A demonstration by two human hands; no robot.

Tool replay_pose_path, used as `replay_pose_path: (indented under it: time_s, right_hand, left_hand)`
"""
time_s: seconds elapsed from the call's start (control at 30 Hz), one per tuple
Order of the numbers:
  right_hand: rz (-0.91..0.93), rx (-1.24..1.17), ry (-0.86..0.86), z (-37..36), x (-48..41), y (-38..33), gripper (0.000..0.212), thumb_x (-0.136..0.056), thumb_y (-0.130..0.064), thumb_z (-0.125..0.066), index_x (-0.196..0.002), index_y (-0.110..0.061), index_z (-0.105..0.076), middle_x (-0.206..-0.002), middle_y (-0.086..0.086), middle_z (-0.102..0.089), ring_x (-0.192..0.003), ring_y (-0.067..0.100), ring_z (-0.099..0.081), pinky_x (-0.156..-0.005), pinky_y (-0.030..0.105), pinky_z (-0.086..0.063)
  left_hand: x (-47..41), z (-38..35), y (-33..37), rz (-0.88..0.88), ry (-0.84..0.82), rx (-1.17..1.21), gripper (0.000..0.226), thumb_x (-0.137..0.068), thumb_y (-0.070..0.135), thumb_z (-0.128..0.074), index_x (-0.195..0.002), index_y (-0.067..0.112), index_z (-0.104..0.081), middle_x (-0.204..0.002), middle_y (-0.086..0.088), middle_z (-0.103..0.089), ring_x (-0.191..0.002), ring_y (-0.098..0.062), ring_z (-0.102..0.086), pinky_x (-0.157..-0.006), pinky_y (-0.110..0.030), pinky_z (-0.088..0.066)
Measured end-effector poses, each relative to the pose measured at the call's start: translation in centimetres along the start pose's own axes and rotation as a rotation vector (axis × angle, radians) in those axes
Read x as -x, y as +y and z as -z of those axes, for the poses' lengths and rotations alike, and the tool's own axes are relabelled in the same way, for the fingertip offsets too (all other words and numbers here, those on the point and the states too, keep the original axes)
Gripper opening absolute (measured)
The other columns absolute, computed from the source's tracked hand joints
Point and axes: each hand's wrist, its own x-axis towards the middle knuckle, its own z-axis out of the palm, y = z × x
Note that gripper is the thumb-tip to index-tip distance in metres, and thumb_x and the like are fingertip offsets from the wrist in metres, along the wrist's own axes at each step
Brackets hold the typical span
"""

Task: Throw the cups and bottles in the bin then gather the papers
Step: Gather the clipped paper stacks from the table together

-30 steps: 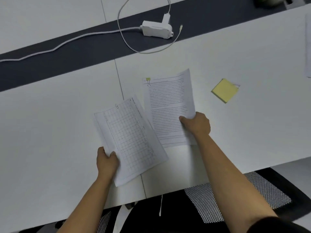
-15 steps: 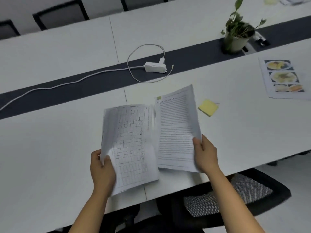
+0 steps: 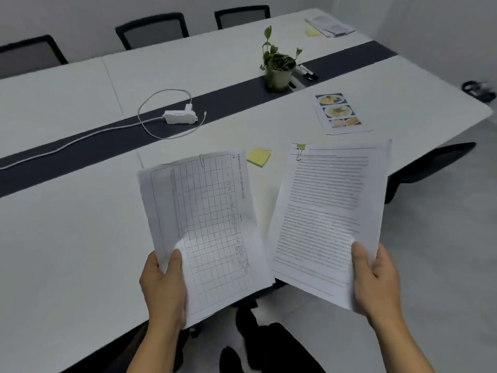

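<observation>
My left hand (image 3: 164, 285) grips the lower left corner of a clipped grid sheet (image 3: 207, 227), held up over the white table (image 3: 67, 238). My right hand (image 3: 375, 279) grips the lower right corner of a clipped text document (image 3: 326, 211), raised to the right of the grid sheet. The two papers are apart, side by side. A paper with food photos (image 3: 339, 114) lies flat on the table further right. More papers (image 3: 332, 26) lie at the far corner. No cups or bottles show.
A yellow sticky pad (image 3: 258, 156) lies on the table behind the held papers. A white power adapter (image 3: 179, 117) with cable sits on the dark centre strip, a potted plant (image 3: 278, 67) further right. Black chairs (image 3: 153, 29) line the far side. A chair (image 3: 430, 162) stands under the table's right end.
Both hands lifted their papers off the table and drew them apart. The view rose and swung right, revealing the plant, the food-photo paper and the far chairs.
</observation>
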Motion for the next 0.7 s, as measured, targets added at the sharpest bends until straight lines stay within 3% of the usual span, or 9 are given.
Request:
replay_pose_path:
  time_s: [0.17,0.33,0.43,0.57,0.7]
  right_hand:
    - [-0.049,-0.064,0.177,8.0,-1.3,1.7,0.016,-0.101,-0.03,-0.051,-0.115,-0.03,-0.059,-0.104,-0.022,-0.064,-0.096,-0.004,-0.06,-0.075,0.018,-0.044]
    - [-0.075,-0.181,0.311,15.4,-5.6,4.1,0.015,-0.101,-0.027,-0.053,-0.113,-0.026,-0.061,-0.104,-0.019,-0.066,-0.093,-0.005,-0.062,-0.083,0.024,-0.048]
    - [-0.085,-0.254,0.365,21.3,-9.6,5.6,0.015,-0.101,-0.027,-0.053,-0.112,-0.028,-0.062,-0.102,-0.021,-0.066,-0.085,-0.014,-0.063,-0.079,0.017,-0.045]
    - [-0.085,-0.295,0.412,29.7,-16.1,6.3,0.012,-0.1,-0.029,-0.053,-0.103,-0.034,-0.063,-0.1,-0.024,-0.067,-0.088,-0.01,-0.064,-0.077,0.016,-0.045]
    - [-0.051,-0.313,0.455,37.1,-22.8,5.6,0.013,-0.1,-0.027,-0.054,-0.105,-0.034,-0.064,-0.098,-0.026,-0.069,-0.088,-0.015,-0.064,-0.075,0.008,-0.046]
  left_hand:
    - [3.8,-7.3,2.7,-0.104,-0.141,-0.033,0.017,-0.097,0.021,-0.058,-0.112,0.018,-0.066,-0.103,0.01,-0.07,-0.094,-0.006,-0.065,-0.081,-0.027,-0.05]
    - [7.1,-17.6,3.4,-0.137,-0.242,-0.064,0.021,-0.096,0.025,-0.06,-0.114,0.017,-0.067,-0.106,0.005,-0.072,-0.099,-0.016,-0.067,-0.088,-0.034,-0.052]
    - [10.3,-25.6,3.6,-0.14,-0.297,-0.072,0.02,-0.095,0.023,-0.06,-0.111,0.013,-0.067,-0.104,0.002,-0.073,-0.098,-0.018,-0.067,-0.082,-0.031,-0.051]
    - [15.2,-36.9,4.9,-0.161,-0.353,-0.054,0.02,-0.095,0.021,-0.06,-0.11,0.01,-0.067,-0.105,-0.003,-0.073,-0.099,-0.022,-0.067,-0.08,-0.031,-0.051]
    - [20.0,-47.4,7.1,-0.223,-0.395,-0.076,0.022,-0.096,0.023,-0.058,-0.113,0.011,-0.065,-0.106,0.002,-0.07,-0.097,-0.016,-0.064,-0.082,-0.031,-0.048]
